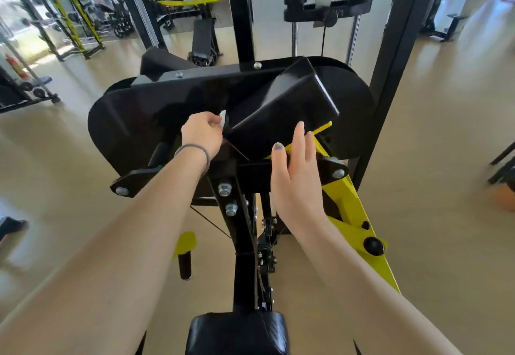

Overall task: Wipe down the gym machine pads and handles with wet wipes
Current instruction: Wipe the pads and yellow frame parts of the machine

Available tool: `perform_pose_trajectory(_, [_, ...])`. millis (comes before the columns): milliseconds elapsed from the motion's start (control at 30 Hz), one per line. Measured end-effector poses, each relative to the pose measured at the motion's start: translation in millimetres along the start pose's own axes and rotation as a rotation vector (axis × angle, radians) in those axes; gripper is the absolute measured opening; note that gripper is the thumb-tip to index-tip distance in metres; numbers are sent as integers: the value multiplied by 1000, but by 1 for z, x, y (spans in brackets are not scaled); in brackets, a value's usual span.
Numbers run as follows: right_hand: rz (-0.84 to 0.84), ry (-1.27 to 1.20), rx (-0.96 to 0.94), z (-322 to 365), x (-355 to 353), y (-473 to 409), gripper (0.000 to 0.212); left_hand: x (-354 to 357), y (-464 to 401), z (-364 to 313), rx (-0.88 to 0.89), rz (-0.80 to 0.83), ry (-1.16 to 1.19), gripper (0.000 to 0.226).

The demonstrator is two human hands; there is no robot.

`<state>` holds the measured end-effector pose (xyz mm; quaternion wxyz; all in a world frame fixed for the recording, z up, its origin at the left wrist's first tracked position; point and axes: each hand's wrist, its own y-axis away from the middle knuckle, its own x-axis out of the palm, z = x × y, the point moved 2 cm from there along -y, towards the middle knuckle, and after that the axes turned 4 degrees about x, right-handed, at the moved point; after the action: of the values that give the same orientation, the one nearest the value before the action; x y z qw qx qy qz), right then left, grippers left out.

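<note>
A black angled arm pad (281, 104) sits on top of a black-and-yellow gym machine right in front of me. My left hand (202, 134) is at the pad's left edge, fingers curled round a white wet wipe (223, 120) that mostly hides behind them. My right hand (295, 165) has straight fingers resting against the pad's near right side, thumb up. A black seat pad (237, 332) shows at the bottom edge. A short black handle (184, 265) hangs below a yellow bracket on the left.
The yellow lever arm (351, 209) runs down to the right under my right wrist. The weight stack (326, 0) stands behind the pad in the black frame. Racks and a bench (203, 39) fill the back left, where a person stands. Beige floor lies on both sides.
</note>
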<state>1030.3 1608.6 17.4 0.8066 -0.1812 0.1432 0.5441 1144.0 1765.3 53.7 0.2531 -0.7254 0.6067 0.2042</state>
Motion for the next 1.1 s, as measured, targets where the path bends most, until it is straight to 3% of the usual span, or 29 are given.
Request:
perform_pose_trajectory(67, [40,121,-57,3,14,19,61,-5,13,16,-73,68,236,21])
perform_pose_trajectory(233, [124,209,-93,3,58,67,61,-44,47,20,68,123,571,27])
perform_pose_trajectory(400, [166,188,-118,-2,90,115,57,-95,69,56,93,33,441,27])
perform_pose_trajectory(567, [305,181,-60,-18,125,152,50,-109,126,140,-224,-105,608,6])
perform_pose_trajectory(733, [483,121,91,-34,157,149,42,-74,176,220,-522,-186,632,7])
perform_pose_trajectory(900, [579,213,176,-46,192,126,46,-36,198,260,-598,-178,427,14])
perform_pose_trajectory(1000, [618,211,233,-56,207,117,45,-17,195,266,-663,-143,453,11])
perform_pose_trajectory(1100, [777,241,320,-59,217,114,39,-4,193,278,-740,-107,419,9])
